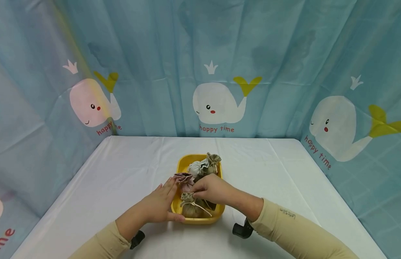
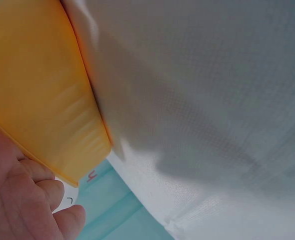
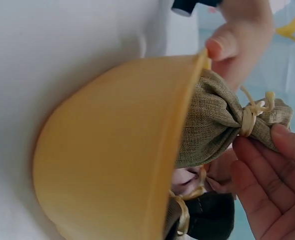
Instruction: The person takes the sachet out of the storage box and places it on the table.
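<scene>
While the right hand [image 1: 214, 189] reaches over the rounded yellow plastic bin [image 1: 200, 221], its thumb and fingers pinch the gathered neck of an olive-brown woven cloth pouch [image 1: 191, 212] tied with a pale cord. This pouch sits at the bin's near end, its body directly below the pinching fingers and its neck rising above the rim, so its long axis runs roughly upright. Right-hand fingers and neck touch; there is no gap between them.

Of the two hands, the right is the nearer to the neck. The left hand [image 1: 159, 205] rests against the bin's left rim with fingers extended and relaxed, its thumb on the near left corner, just beside the pouch's body; it grips no pouch. Whether its fingers press on the bin or merely rest there, I cannot tell.

Beyond the olive-brown pouch, a dusty-pink cloth pouch [image 1: 183, 177] leans by the left fingertips, and a whitish cloth pouch [image 1: 194, 168] and a khaki cloth pouch [image 1: 213, 166] lie at the far end. A dark-topped cloth pouch [image 3: 212, 212] shows beside the pink one in the right wrist view.

As for writing, the light-blue whale-print curtain [image 1: 278, 43] repeats "happy time" in red letters. Dark print on the right beige sleeve [image 1: 294, 230] seems to read "Letsslim". No lettering is legible on the bin or the pouches.
</scene>
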Demonstrator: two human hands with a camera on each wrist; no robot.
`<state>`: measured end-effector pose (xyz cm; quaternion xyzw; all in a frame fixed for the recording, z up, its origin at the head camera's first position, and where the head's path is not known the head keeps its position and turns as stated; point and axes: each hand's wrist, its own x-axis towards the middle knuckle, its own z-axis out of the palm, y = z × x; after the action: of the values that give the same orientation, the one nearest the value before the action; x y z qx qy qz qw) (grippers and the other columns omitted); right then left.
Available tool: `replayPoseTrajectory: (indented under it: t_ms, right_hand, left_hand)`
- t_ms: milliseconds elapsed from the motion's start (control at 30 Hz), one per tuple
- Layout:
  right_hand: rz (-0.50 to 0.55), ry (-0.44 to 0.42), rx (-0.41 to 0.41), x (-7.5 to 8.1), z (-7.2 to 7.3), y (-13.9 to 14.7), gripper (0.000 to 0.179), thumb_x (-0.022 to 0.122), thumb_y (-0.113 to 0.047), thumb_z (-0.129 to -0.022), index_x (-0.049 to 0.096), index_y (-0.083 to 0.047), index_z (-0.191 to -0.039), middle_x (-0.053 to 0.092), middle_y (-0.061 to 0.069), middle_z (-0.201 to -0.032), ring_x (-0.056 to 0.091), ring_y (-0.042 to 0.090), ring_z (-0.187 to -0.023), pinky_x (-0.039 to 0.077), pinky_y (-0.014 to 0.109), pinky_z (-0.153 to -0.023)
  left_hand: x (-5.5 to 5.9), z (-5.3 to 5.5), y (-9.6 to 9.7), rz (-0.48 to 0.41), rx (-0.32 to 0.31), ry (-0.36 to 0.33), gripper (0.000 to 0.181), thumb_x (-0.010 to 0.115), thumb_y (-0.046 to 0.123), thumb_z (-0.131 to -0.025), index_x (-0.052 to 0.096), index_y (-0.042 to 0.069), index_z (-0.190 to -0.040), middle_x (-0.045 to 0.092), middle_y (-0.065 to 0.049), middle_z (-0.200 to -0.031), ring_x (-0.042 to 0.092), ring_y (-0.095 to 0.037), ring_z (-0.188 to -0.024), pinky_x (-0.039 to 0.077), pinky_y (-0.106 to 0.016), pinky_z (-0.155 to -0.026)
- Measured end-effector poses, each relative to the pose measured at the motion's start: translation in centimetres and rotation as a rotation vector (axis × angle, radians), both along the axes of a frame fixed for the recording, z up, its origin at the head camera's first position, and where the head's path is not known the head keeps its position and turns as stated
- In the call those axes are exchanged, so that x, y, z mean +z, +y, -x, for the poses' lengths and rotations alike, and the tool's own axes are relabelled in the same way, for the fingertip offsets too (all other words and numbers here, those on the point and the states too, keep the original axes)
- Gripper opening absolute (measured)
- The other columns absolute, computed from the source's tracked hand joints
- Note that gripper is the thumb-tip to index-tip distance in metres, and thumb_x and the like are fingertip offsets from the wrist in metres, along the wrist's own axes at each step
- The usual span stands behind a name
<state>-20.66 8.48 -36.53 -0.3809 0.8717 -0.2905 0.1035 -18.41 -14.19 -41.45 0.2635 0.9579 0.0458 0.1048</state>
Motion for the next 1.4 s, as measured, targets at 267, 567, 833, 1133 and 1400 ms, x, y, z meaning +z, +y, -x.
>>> replayPoseTrajectory:
  t_ms: [267, 567, 833, 1133, 1400]
  right_hand:
    - [0.016, -0.018, -0.06, 0.7, 0.4, 0.5, 0.012, 0.064, -0.019, -0.086, 0.074, -0.019, -0.092, 0.068, -0.013, -0.085, 0.056, -0.002, -0.075, 0.048, 0.017, -0.069]
    - [0.052, -0.002, -0.094, 1.4, 0.6, 0.9, 0.01, 0.064, -0.02, -0.086, 0.074, -0.019, -0.089, 0.066, -0.014, -0.078, 0.056, 0.0, -0.07, 0.048, 0.019, -0.064]
    - [0.094, -0.037, -0.14, 2.2, 0.8, 1.4, 0.01, 0.065, -0.018, -0.086, 0.074, -0.02, -0.089, 0.066, -0.013, -0.079, 0.055, 0.002, -0.07, 0.048, 0.021, -0.063]
    - [0.122, -0.073, -0.199, 3.4, 0.9, 2.1, 0.01, 0.065, -0.019, -0.086, 0.074, -0.02, -0.091, 0.067, -0.011, -0.082, 0.054, 0.008, -0.073, 0.049, 0.022, -0.065]
    - [0.145, -0.092, -0.23, 3.8, 1.1, 2.7, 0.011, 0.065, -0.018, -0.085, 0.074, -0.018, -0.093, 0.067, -0.008, -0.082, 0.052, 0.01, -0.072, 0.048, 0.024, -0.063]
  left_hand:
    - [-0.2, 0.1, -0.1, -0.003, 0.001, 0.007, 0.122, 0.036, 0.087, -0.062, 0.017, -0.001, -0.145, 0.004, -0.016, -0.152, 0.002, -0.027, -0.14, 0.015, -0.049, -0.109]
    - [-0.1, 0.2, 0.0, 0.011, 0.002, -0.003, 0.123, 0.036, 0.087, -0.062, 0.015, -0.001, -0.145, 0.002, -0.016, -0.152, 0.0, -0.027, -0.139, 0.014, -0.048, -0.109]
    - [0.0, 0.1, 0.0, 0.009, 0.005, 0.0, 0.122, 0.037, 0.087, -0.062, 0.015, -0.001, -0.145, 0.002, -0.015, -0.152, 0.001, -0.026, -0.14, 0.014, -0.049, -0.109]
    - [0.1, 0.1, 0.0, 0.018, 0.0, 0.013, 0.121, 0.037, 0.086, -0.063, 0.016, -0.001, -0.145, 0.005, -0.016, -0.152, 0.002, -0.027, -0.14, 0.014, -0.05, -0.109]
    - [0.1, 0.1, 0.0, 0.035, 0.002, 0.007, 0.121, 0.035, 0.087, -0.063, 0.016, -0.001, -0.145, 0.005, -0.016, -0.152, 0.002, -0.026, -0.14, 0.013, -0.05, -0.109]
